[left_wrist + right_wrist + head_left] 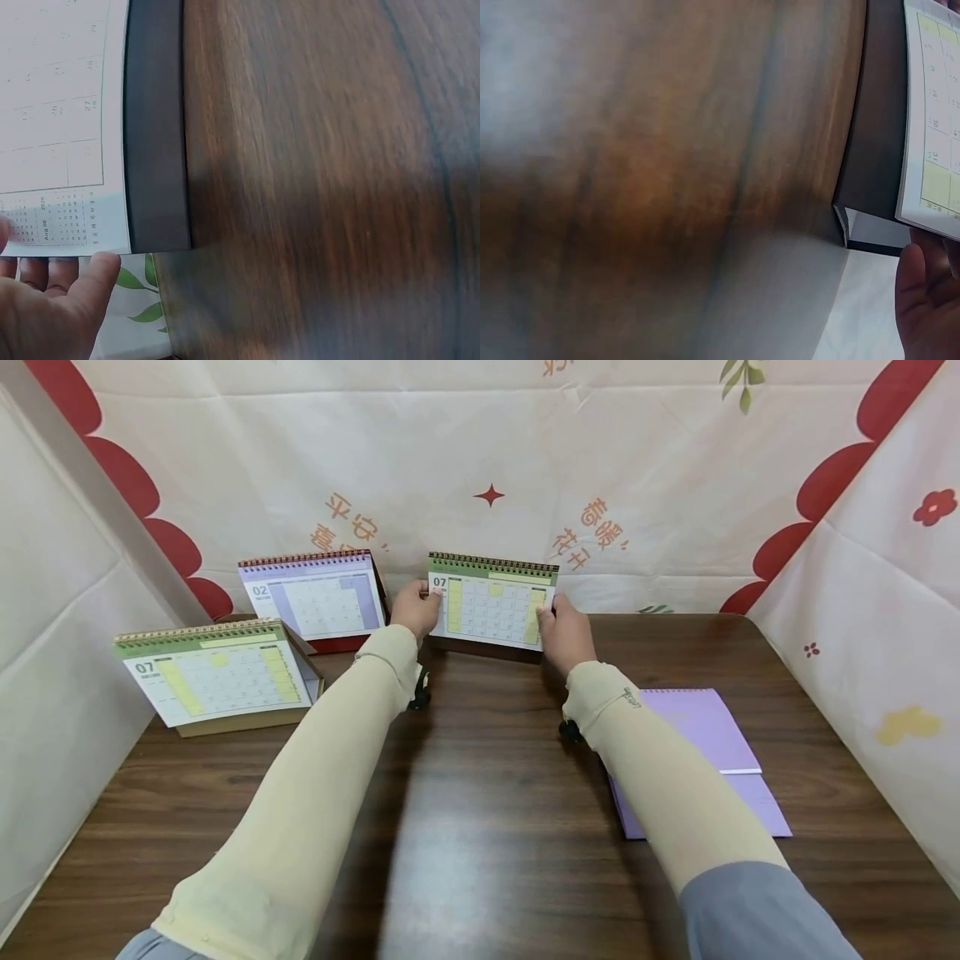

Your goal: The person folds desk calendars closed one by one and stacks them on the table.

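Note:
A desk calendar with a green header, yellow columns and the number 07 stands at the back middle of the table. My left hand holds its left side edge, and my right hand grips the right one. In the left wrist view, the left hand is at the page's corner, over a dark base strip. The right wrist view has the right hand beside the calendar's open end, its fingers partly hidden behind the pages.
At the left stand a purple calendar marked 02 and, nearer, a green-headed calendar marked 07. A purple calendar lies at the right, partly under my right forearm. A patterned cloth hangs behind the wooden table.

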The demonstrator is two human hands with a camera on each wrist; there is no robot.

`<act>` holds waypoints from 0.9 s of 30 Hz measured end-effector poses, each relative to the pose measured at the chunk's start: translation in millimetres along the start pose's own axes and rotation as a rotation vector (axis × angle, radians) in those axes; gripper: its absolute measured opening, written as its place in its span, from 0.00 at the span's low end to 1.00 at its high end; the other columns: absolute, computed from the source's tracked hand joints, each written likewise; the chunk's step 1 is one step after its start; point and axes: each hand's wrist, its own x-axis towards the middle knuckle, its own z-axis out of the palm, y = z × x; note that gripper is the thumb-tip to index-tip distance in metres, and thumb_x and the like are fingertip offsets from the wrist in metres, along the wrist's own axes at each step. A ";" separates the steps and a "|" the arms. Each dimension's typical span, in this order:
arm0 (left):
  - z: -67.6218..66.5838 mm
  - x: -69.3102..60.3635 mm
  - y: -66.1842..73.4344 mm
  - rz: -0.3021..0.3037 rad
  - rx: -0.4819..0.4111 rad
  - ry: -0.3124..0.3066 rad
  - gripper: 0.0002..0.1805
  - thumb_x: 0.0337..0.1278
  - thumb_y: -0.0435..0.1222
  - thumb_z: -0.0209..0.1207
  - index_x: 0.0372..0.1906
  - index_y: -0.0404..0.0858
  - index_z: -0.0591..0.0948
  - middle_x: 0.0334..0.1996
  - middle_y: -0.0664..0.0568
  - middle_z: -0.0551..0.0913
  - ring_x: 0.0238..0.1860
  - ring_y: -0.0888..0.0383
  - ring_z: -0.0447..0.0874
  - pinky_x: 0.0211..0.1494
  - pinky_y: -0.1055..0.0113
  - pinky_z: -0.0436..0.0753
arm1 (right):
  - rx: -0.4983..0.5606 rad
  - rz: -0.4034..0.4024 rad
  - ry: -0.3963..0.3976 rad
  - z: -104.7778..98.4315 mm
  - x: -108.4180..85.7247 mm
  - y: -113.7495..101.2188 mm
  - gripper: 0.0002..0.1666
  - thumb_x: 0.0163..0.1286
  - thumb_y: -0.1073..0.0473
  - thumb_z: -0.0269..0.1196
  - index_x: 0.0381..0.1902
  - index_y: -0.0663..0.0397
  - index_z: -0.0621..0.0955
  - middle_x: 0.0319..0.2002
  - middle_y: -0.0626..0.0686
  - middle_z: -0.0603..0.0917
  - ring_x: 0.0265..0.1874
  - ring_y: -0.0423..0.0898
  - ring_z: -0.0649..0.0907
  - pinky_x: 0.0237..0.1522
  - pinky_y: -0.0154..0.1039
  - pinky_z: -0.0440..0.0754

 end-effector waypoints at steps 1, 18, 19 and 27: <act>0.4 0.4 -0.2 -0.002 -0.007 -0.004 0.17 0.77 0.42 0.48 0.59 0.38 0.76 0.49 0.47 0.78 0.45 0.54 0.75 0.46 0.63 0.75 | -0.002 0.000 -0.001 0.2 -0.7 0.4 0.19 0.82 0.47 0.45 0.54 0.56 0.71 0.37 0.58 0.79 0.35 0.53 0.78 0.36 0.46 0.74; 1.4 8.1 -3.7 -0.075 -0.025 -0.030 0.18 0.76 0.46 0.48 0.62 0.43 0.76 0.51 0.49 0.77 0.49 0.54 0.74 0.51 0.61 0.74 | -0.009 -0.027 -0.007 4.9 -16.8 3.0 0.18 0.82 0.47 0.44 0.52 0.57 0.68 0.34 0.60 0.76 0.33 0.54 0.78 0.37 0.48 0.75; 0.9 8.3 -3.7 -0.077 -0.024 -0.030 0.19 0.76 0.46 0.48 0.62 0.44 0.75 0.52 0.49 0.77 0.49 0.54 0.74 0.51 0.60 0.74 | -0.008 -0.031 -0.007 5.3 -17.6 2.7 0.18 0.82 0.47 0.44 0.52 0.57 0.68 0.34 0.59 0.77 0.33 0.54 0.78 0.37 0.48 0.75; 2.6 3.0 -4.0 -0.042 -0.085 -0.039 0.21 0.76 0.46 0.48 0.65 0.43 0.74 0.54 0.49 0.77 0.48 0.55 0.72 0.50 0.62 0.72 | 0.004 -0.024 -0.013 5.0 -26.0 1.7 0.18 0.82 0.47 0.43 0.52 0.56 0.67 0.33 0.60 0.77 0.33 0.54 0.78 0.36 0.48 0.75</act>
